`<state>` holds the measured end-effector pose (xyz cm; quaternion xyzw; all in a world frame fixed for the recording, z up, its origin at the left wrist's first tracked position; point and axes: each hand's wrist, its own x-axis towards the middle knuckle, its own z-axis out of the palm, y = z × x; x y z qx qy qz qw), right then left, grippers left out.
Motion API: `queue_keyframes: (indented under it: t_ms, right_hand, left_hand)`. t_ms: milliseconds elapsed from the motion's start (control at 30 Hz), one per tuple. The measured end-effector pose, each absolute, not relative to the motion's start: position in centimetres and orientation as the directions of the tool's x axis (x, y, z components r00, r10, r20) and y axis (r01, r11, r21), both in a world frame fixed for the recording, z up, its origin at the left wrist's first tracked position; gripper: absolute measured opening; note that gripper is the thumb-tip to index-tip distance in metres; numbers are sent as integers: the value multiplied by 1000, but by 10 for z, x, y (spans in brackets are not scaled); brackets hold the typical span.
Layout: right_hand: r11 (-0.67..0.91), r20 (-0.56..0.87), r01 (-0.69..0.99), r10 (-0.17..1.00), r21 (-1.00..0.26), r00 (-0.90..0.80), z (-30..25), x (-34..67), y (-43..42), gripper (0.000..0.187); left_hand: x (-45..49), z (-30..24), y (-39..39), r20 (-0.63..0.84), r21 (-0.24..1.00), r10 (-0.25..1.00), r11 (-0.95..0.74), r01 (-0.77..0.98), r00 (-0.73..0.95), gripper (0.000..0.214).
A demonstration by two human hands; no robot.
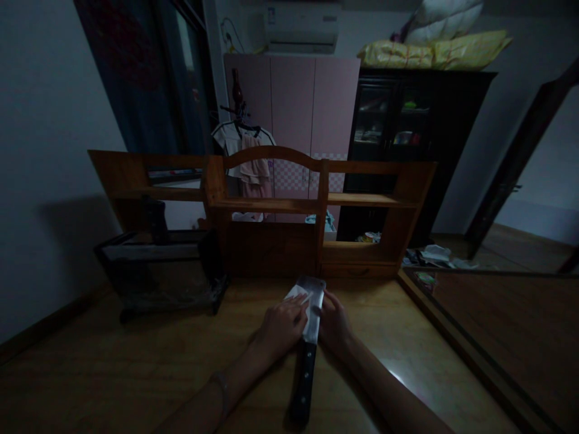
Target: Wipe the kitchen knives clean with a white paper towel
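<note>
A cleaver (313, 328) with a broad metal blade and a black riveted handle lies over the wooden table, its handle toward me. My left hand (284, 322) presses a white tissue (296, 292) onto the left part of the blade, fingers closed over it. On the other side, my right hand (333, 319) holds the blade's right edge near its far end, with the thumb and some fingers partly hidden behind the blade.
A dark-framed glass tank (158, 271) stands at the left of the wooden table (181, 374). Along the back runs a wooden shelf unit (271, 206). Behind it are a pink wardrobe (292, 108) and a black cabinet (429, 157). A raised wooden edge (452, 337) borders the right side.
</note>
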<state>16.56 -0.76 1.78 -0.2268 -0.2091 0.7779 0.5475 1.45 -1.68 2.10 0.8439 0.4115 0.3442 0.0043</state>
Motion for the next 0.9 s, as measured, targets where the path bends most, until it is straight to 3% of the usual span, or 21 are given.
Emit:
queue_keyframes:
  t_ms: [200, 333, 533, 900]
  right_hand:
    - [-352, -167, -751, 935, -559, -313, 22, 165, -10, 23]
    - [-326, -155, -780, 945, -533, -289, 19, 164, -8, 21]
    - [-380, -148, -784, 923, -491, -354, 12, 168, -1, 22]
    - [-352, -74, -779, 926, -518, -369, 23, 173, -5, 27]
  left_hand:
    - [10, 26, -14, 607, 358, 732, -600, 716, 310, 38]
    - [13, 41, -23, 644, 283, 617, -741, 609, 452, 43]
    - [20, 39, -32, 468, 193, 512, -855, 481, 721, 41]
    - [18, 35, -25, 500, 199, 581, -798, 568, 642, 42]
